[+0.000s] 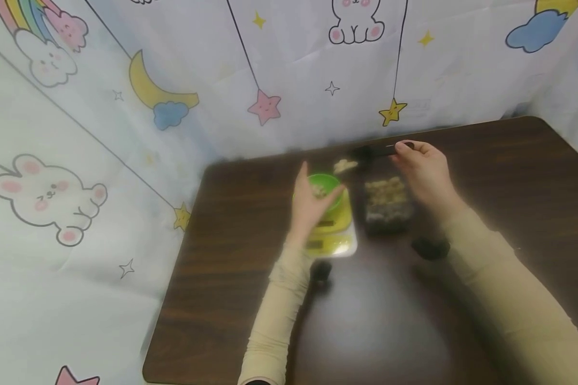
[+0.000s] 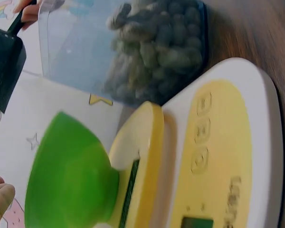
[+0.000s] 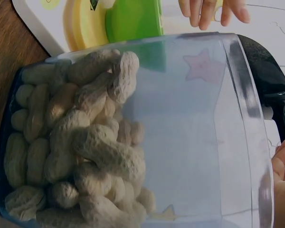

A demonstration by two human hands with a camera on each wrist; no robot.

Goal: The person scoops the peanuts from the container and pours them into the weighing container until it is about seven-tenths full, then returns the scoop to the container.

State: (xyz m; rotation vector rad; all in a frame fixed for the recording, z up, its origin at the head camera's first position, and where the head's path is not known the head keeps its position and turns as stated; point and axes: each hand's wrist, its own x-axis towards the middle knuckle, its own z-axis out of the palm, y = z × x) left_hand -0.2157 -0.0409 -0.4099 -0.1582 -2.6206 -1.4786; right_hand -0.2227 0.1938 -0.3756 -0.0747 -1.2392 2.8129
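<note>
A green bowl [image 2: 69, 175] stands on a yellow and white kitchen scale [image 2: 213, 142], with pale pieces inside it in the head view. My left hand [image 1: 310, 200] is over the bowl's left side, thumb and fingers spread; its fingertips [image 3: 213, 12] appear above the bowl, apart from it. My right hand [image 1: 426, 171] grips the handle of a black scoop [image 2: 7, 61], raised to the right of the bowl. Pale peanuts [image 1: 345, 165] show by the scoop's tip; blur hides whether they lie on it. A clear container [image 3: 190, 128] holds many unshelled peanuts [image 3: 109, 152].
The container stands right of the scale on a dark wooden table [image 1: 231, 256]. A white curtain [image 1: 298, 64] with cartoon prints hangs behind and to the left. Dark blurred devices [image 1: 431, 248] sit below both wrists.
</note>
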